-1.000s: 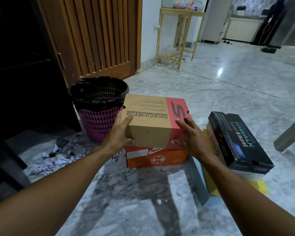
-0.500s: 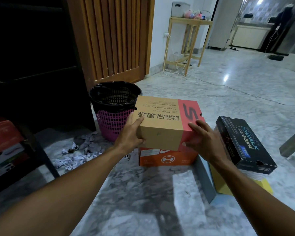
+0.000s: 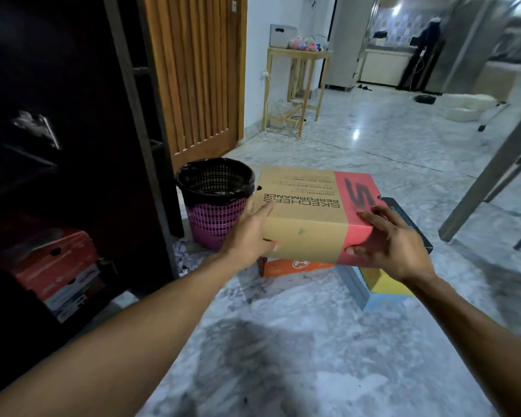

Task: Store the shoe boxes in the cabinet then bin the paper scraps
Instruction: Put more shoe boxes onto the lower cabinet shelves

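A tan and red Skechers shoe box (image 3: 309,212) is held off the floor between both hands. My left hand (image 3: 250,233) grips its left end and my right hand (image 3: 388,239) grips its red right end. Beneath it an orange shoe box (image 3: 292,266) rests on the floor. A black shoe box (image 3: 409,221) shows behind my right hand, over a yellow and blue box (image 3: 382,285). Crumpled paper scraps (image 3: 182,254) lie beside the pink bin (image 3: 215,203) with a black liner. The dark cabinet (image 3: 73,145) stands open at left, with stacked boxes (image 3: 57,269) on its low shelf.
A slatted wooden door (image 3: 196,76) stands behind the bin. A wooden side table (image 3: 295,82) with cables sits by the far wall. A grey furniture leg (image 3: 487,173) slants in at right. Marble floor stretches ahead.
Both hands have lifted the Skechers box off the orange box and carried it up. The view has swung left, showing more of the open cabinet and its stored boxes.
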